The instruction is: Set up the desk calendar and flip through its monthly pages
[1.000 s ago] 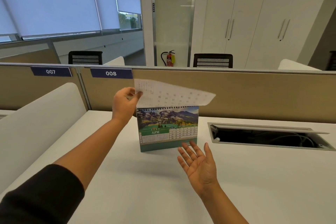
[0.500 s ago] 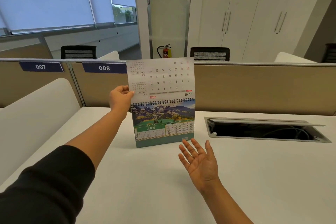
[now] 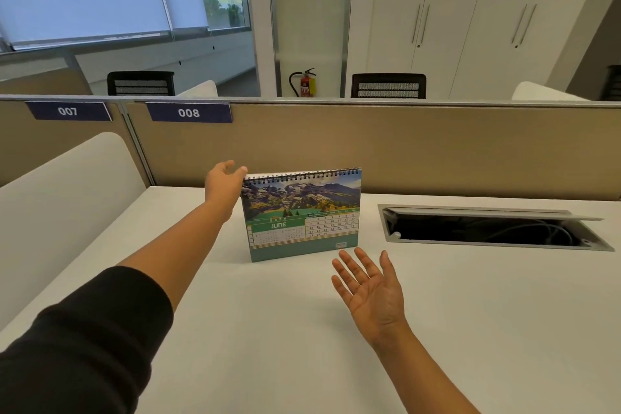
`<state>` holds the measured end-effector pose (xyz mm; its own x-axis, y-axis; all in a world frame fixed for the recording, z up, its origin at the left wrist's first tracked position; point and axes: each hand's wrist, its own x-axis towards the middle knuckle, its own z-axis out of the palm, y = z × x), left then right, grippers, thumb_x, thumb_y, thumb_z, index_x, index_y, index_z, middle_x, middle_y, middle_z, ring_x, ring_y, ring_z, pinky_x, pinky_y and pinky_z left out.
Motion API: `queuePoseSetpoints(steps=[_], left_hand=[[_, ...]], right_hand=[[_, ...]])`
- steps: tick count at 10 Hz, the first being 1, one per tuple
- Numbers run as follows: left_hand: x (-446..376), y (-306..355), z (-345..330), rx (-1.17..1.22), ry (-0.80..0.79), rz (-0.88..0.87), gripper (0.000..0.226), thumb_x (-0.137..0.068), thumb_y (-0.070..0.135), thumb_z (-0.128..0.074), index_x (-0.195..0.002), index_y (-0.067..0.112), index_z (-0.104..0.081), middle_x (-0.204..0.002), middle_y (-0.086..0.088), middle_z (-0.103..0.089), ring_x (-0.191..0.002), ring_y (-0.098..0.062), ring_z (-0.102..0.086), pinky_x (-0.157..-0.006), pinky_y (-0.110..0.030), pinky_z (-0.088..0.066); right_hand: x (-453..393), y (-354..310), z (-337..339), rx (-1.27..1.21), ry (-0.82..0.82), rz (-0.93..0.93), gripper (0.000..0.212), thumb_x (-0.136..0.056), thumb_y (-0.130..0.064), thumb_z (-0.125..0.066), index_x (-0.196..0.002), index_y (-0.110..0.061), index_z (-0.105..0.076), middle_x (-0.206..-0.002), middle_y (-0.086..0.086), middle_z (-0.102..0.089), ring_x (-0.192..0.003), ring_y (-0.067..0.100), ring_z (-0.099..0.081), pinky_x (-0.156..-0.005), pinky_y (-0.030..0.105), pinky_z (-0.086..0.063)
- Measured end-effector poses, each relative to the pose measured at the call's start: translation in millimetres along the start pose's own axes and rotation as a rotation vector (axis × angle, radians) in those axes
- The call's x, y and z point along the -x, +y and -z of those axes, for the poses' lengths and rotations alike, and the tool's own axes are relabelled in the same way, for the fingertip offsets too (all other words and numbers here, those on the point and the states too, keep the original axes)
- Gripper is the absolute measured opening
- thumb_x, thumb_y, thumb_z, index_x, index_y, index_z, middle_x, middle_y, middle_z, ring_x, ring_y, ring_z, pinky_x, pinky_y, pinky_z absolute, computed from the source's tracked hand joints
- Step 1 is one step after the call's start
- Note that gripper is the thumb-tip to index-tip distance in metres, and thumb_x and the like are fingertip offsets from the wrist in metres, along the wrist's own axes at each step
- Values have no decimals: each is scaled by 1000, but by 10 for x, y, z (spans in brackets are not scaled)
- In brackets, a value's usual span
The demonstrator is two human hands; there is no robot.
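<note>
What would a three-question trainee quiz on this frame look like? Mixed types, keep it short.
1. True or false: the spiral-bound desk calendar with the mountain photo lies flat on the white desk.
2. Which month shows on the front page? A) May B) June C) July
3. Fill in: the left hand is at the calendar's top ____ corner, while the right hand is held open, palm up, in front of it.

Key
1. False: it stands upright.
2. B: "JUNE" is printed on the green band.
3. left, by the black spiral binding.
</note>
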<state>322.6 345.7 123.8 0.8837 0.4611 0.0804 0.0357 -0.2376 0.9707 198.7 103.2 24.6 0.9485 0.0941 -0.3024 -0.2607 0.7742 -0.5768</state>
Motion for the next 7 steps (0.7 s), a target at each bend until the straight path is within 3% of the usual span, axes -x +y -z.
queuePoseSetpoints(steps=[1,2,5,7], left_hand=[[31,-20,-5,-15,-32,71,50,-93,42,-41,-130,7,-43,-129,-15,-53,-111,-27,-51,-82,-36,-39],[57,-40,-8,30,-35,141,48,-94,50,-27,-114,9,-46,-120,-17,-57,-101,-26,-53,-80,-36,-35],[308,-252,50,123,-38,217,65,-93,56,-14,-138,14,-35,-133,-19,-51,-125,-33,-42,-105,-48,-26],[667,-521,-41,248,-42,242,62,-95,52,-14,-137,12,-36,-140,-16,-45,-126,-31,-41,-103,-46,-27]], right_hand=[[-4,10,-13,0,1,-7,46,-91,-55,-35,-115,-22,-56,-115,7,-64,-105,28,-62,-82,40,-52],[-4,19,-28,2,4,-6,45,-91,-54,-37,-116,-22,-56,-115,7,-65,-106,29,-62,-83,40,-52],[11,50,-67,10,12,-6,44,-90,-54,-37,-115,-22,-55,-113,5,-65,-104,28,-63,-80,39,-53],[34,67,-86,19,14,-8,45,-90,-54,-37,-118,-22,-54,-115,6,-64,-105,28,-62,-80,39,-53]])
